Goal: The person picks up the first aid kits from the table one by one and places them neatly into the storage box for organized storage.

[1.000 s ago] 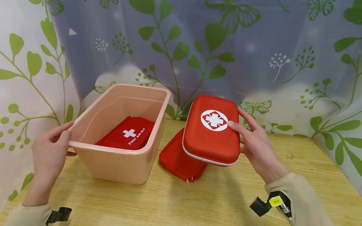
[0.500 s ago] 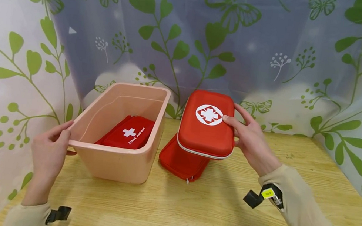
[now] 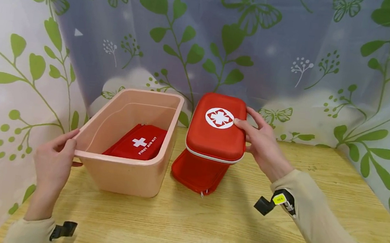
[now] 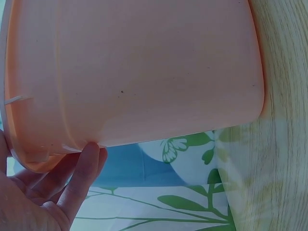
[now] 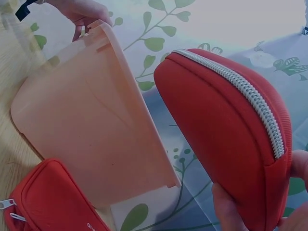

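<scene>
A red hard-shell first aid case [image 3: 215, 136] with a white cross emblem and a pale zipper is held in the air by my right hand [image 3: 262, 143], thumb on top and fingers around its right side. In the right wrist view the zipper edge of the case [image 5: 216, 125] faces the camera. Below it, partly covered, a flat red zip pouch [image 3: 192, 173] lies on the table. My left hand [image 3: 54, 161] grips the near left corner of a peach plastic bin [image 3: 123, 175]. Inside the bin rests a red pouch [image 3: 142, 143] printed "FIRST AID KIT".
The wooden table [image 3: 222, 229] runs beneath everything. A patterned curtain [image 3: 203, 50] with leaves and butterflies hangs along the back and sides. The bin's right wall stands between the held case and the pouch inside it.
My right hand has carried the red case left and slightly up, closer to the bin. My left hand and the bin stay where they were.
</scene>
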A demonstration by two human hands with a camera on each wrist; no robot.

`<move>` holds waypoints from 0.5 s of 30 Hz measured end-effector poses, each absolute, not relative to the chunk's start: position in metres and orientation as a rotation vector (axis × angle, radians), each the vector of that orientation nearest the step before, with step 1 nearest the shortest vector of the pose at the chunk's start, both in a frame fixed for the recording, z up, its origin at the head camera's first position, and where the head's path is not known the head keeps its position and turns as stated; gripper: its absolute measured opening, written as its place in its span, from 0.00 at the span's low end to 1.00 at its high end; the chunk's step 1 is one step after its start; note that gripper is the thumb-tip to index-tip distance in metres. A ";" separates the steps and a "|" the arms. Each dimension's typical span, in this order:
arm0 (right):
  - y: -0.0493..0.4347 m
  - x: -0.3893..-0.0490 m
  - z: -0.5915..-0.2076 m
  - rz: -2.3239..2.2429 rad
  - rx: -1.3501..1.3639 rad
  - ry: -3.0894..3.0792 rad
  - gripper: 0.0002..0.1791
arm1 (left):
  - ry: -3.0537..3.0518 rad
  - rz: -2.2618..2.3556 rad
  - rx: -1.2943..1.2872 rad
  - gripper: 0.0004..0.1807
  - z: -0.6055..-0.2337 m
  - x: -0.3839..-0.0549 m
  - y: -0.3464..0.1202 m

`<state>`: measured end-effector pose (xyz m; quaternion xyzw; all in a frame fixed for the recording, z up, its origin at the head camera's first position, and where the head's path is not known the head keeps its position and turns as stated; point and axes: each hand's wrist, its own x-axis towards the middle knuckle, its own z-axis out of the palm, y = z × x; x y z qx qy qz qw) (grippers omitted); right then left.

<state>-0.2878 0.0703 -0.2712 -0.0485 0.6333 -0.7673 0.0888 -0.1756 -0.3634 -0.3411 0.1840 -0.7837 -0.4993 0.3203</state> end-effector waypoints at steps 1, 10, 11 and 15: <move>0.069 -0.288 -0.271 -2.284 -0.147 1.881 0.40 | -2.059 -1.312 0.483 0.19 -0.341 -0.176 -0.363; 0.056 -0.295 -0.268 -2.272 -0.173 1.900 0.40 | -2.060 -1.308 0.479 0.20 -0.341 -0.175 -0.364; 0.054 -0.295 -0.268 -2.272 -0.176 1.901 0.40 | -2.060 -1.309 0.480 0.20 -0.341 -0.175 -0.364; 0.048 -0.297 -0.266 -2.282 -0.175 1.899 0.40 | -2.053 -1.317 0.480 0.19 -0.341 -0.175 -0.364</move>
